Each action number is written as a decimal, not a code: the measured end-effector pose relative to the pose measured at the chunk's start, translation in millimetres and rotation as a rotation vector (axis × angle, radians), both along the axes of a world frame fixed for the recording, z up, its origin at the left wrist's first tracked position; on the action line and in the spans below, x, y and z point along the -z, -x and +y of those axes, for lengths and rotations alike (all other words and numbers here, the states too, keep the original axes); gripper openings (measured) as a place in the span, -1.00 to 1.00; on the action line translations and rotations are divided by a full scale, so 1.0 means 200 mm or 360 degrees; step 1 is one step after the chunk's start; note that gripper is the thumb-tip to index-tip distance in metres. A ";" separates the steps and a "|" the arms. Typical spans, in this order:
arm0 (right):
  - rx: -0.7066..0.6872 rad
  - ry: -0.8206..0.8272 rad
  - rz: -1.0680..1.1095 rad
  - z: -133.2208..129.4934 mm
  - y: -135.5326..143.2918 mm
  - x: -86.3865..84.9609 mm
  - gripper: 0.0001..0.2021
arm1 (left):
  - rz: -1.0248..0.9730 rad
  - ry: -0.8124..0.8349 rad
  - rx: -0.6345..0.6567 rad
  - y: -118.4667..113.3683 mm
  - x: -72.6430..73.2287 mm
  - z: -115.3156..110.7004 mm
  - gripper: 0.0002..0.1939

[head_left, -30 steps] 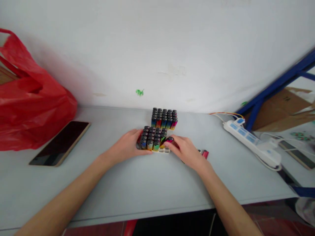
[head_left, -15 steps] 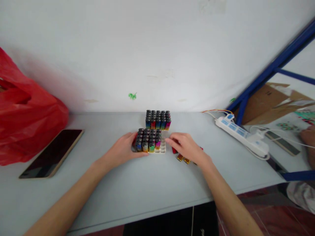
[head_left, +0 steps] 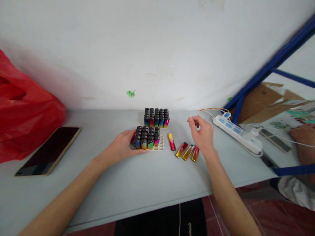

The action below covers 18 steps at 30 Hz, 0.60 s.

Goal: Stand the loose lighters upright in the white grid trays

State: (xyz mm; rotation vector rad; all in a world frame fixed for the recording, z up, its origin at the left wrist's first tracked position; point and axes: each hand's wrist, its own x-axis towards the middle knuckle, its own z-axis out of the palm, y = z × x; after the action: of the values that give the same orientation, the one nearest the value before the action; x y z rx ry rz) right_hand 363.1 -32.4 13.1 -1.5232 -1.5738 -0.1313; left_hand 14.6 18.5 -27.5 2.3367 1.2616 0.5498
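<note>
A white tray (head_left: 161,144) with round holes holds several upright lighters (head_left: 147,136) with black tops and coloured bodies; holes along its right side show bare. My left hand (head_left: 123,144) is wrapped round the left side and near corner of this group. To the right lie loose lighters: a yellow-and-red lighter (head_left: 171,142) beside the tray, then a red-gold lighter (head_left: 181,149), a gold lighter (head_left: 188,152) and another red-gold one. Above these hovers my right hand (head_left: 203,132), fingers curled and thumb against fingertips; what they may hold is hidden.
Behind the tray stands another block of lighters (head_left: 157,118). On the left are a phone (head_left: 49,150) and a red plastic bag (head_left: 29,114). A white power strip (head_left: 237,134), a blue metal frame (head_left: 261,83) and a cardboard box (head_left: 258,101) are at right, with another person's arm (head_left: 302,141).
My right hand has moved right and up, away from the tray, uncovering the loose lighters. My left hand stays at the tray. The whole view has shifted slightly.
</note>
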 end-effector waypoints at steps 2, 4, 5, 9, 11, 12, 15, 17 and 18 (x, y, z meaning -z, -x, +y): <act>0.0028 -0.0075 -0.0001 -0.03 -0.01 -0.05 -0.62 | -0.0003 0.0008 -0.0004 0.00 0.00 0.00 -0.22; 0.0060 -0.0086 -0.0021 -0.09 -0.03 -0.08 -0.62 | -0.0014 0.0017 -0.0006 0.00 0.01 0.00 -0.28; 0.0064 -0.0069 -0.0041 -0.13 -0.05 -0.09 -0.63 | -0.0020 0.0017 -0.0008 0.00 0.01 0.00 -0.31; -0.0030 0.0127 -0.0157 -0.31 -0.08 -0.04 -0.70 | -0.0023 -0.0013 -0.0009 0.00 0.02 0.00 -0.35; -0.0042 0.0252 -0.0174 -0.39 -0.11 0.03 -0.71 | -0.0026 -0.0025 -0.0006 0.00 0.03 0.00 -0.35; -0.0022 0.0308 -0.0170 -0.43 -0.12 0.07 -0.69 | -0.0031 -0.0026 -0.0006 0.00 0.03 0.00 -0.34; 0.0044 0.0481 -0.0176 -0.52 -0.15 0.19 -0.51 | -0.0035 -0.0006 -0.0008 0.00 0.02 0.00 -0.35; 0.0063 0.0578 -0.0202 -0.57 -0.17 0.27 -0.39 | -0.0034 0.0010 -0.0009 -0.01 0.02 0.00 -0.35; 0.0077 0.0603 -0.0207 -0.58 -0.17 0.30 -0.35 | -0.0032 0.0012 -0.0010 -0.01 0.02 0.00 -0.35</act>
State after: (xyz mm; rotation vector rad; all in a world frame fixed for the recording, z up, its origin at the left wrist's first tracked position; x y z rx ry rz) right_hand 397.7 -149.0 -47.6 -1.8771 -1.7353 0.0453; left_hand 16.0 19.4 -30.9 2.3162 1.2603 0.5680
